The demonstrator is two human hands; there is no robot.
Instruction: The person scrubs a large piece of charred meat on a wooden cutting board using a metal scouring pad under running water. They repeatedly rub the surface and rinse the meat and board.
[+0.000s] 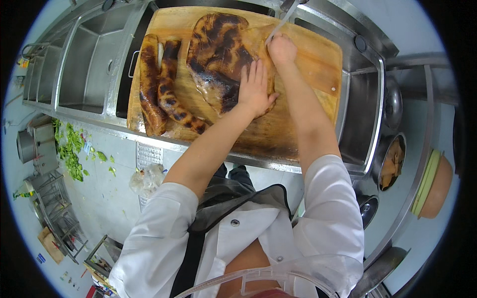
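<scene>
A large wooden cutting board [313, 74] lies across a stainless steel sink counter. On its middle rests a broad, flat piece of charred, browned meat or hide [220, 56]. My left hand [256, 87] presses flat on the right part of this piece, fingers pointing away from me. At the piece's upper right edge is my right hand [282, 48], closed around something pale and long, whose strip [285, 20] runs up towards the far edge; what it is cannot be told for sure. Two long, curved charred pieces [152, 85], [173, 89] lie side by side at the board's left.
Steel sink basins [87, 67] stand left of the board, another basin [359, 111] to its right. Farther right are a pot [393, 162] with brown contents and stacked bowls [432, 186]. Green leaves [72, 149] and a plastic bag [147, 180] lie on the floor.
</scene>
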